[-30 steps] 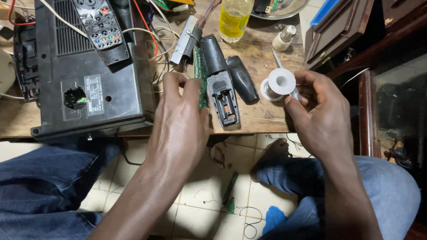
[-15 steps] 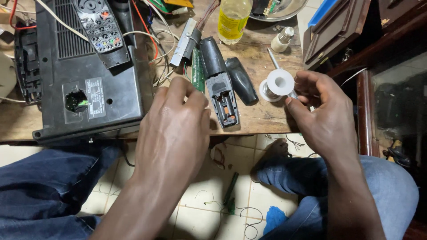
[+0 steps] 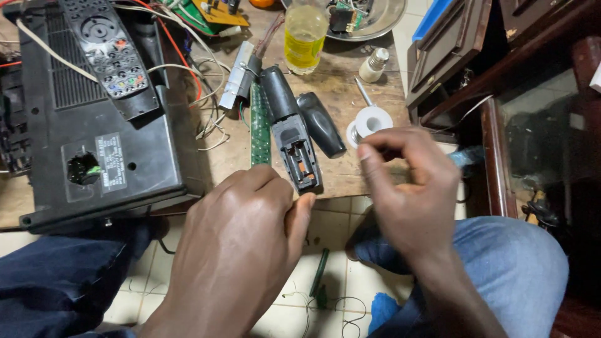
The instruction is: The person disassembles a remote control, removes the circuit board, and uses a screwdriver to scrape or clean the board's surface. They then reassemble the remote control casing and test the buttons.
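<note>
My left hand (image 3: 241,250) is curled at the front edge of the wooden table (image 3: 341,81), its back toward me. Its thumb lies just below the open black remote body (image 3: 294,141), which shows orange contacts; anything inside the fist is hidden. A green circuit board strip (image 3: 259,125) and a black cover piece (image 3: 320,124) flank that remote. My right hand (image 3: 410,194) pinches its thumb and forefinger together right under a white solder spool (image 3: 370,122); I cannot make out a wire between them.
A large black device (image 3: 119,163) lies back-up on the left with a remote control (image 3: 106,44) and loose wires on it. At the back stand a yellow-liquid bottle (image 3: 305,34), a small bulb (image 3: 375,64) and a metal dish (image 3: 369,19). My knees and a tiled floor (image 3: 332,294) are below.
My left hand has drawn back from the green board toward the table edge. My right hand has shifted left and closed into a pinch below the spool.
</note>
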